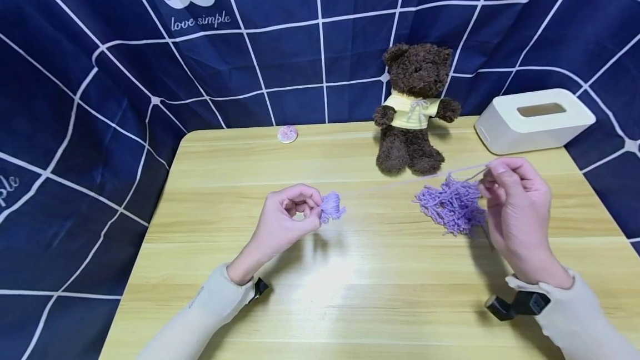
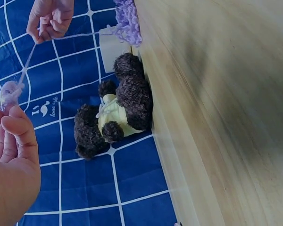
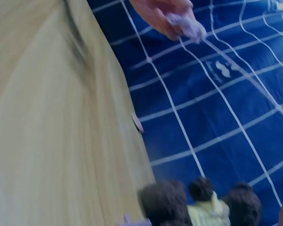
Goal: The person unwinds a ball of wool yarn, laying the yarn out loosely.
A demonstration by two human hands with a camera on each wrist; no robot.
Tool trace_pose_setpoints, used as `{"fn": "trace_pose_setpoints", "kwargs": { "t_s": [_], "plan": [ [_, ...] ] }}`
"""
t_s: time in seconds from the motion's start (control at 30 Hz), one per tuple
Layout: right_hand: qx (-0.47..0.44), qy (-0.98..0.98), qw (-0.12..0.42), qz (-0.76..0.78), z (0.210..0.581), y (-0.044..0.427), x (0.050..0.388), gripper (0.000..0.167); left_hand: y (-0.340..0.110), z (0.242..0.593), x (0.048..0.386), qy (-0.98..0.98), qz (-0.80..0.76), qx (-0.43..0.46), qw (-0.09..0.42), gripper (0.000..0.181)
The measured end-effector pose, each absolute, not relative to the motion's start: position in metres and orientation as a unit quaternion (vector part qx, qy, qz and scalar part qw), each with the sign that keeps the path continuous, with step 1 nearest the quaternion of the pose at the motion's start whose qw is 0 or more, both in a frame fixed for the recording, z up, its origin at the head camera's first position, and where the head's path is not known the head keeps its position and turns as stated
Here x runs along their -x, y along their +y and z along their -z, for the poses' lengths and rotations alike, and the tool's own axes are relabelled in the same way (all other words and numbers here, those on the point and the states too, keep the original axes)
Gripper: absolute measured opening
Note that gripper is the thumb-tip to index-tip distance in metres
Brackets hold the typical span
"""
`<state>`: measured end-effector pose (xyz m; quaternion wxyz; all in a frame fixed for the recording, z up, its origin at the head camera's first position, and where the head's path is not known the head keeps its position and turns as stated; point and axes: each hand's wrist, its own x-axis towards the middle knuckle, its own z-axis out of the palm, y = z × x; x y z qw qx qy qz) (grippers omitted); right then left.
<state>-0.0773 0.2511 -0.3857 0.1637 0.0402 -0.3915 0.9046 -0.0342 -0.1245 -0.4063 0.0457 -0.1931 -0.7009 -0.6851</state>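
My left hand point(image 1: 287, 213) pinches a small wound bundle of purple yarn point(image 1: 331, 208) between thumb and fingers, above the table. From that bundle a purple strand point(image 2: 29, 59) stretches across to my right hand point(image 1: 520, 213), whose thumb and fingertips pinch it. Beside the right hand lies a loose, tangled heap of purple yarn point(image 1: 452, 204), and the strand runs on toward it. In the right wrist view the left hand point(image 3: 162, 14) holds the bundle point(image 3: 191, 28) at the top, with the strand slanting down to the right.
A brown teddy bear point(image 1: 412, 110) in a yellow shirt sits at the table's back. Right of it stands a white tissue box point(image 1: 535, 121). A round pink item point(image 1: 287, 134) lies near the back edge. Blue checked cloth point(image 1: 280, 60) hangs behind the wooden table point(image 1: 320, 304).
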Motion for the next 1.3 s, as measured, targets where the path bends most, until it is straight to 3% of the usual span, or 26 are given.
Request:
{"fn": "trace_pose_setpoints", "kwargs": {
  "t_s": [0.13, 0.43, 0.7, 0.87, 1.1, 1.3],
  "plan": [
    [-0.032, -0.379, 0.189, -0.905, 0.385, 0.262, 0.078, 0.008, -0.124, 0.407, 0.035, -0.707, 0.677, 0.201, 0.038, 0.015],
    [-0.069, -0.390, 0.172, -0.902, 0.379, 0.257, 0.073, 0.011, -0.121, 0.410, 0.038, -0.686, 0.692, 0.223, 0.040, 0.023],
    [-0.138, -0.414, 0.104, -0.894, 0.376, 0.237, 0.066, 0.014, -0.120, 0.414, 0.042, -0.603, 0.776, 0.186, -0.001, 0.016],
    [-0.176, -0.464, 0.079, -0.865, 0.375, 0.224, 0.061, 0.014, -0.121, 0.419, 0.046, -0.546, 0.823, 0.157, -0.018, 0.020],
    [-0.173, -0.550, 0.066, -0.814, 0.373, 0.216, 0.055, 0.015, -0.123, 0.419, 0.046, -0.556, 0.816, 0.158, -0.002, 0.024],
    [-0.162, -0.547, 0.054, -0.819, 0.378, 0.216, 0.057, 0.018, -0.123, 0.418, 0.048, -0.522, 0.836, 0.165, -0.041, 0.027]
  ]
}}
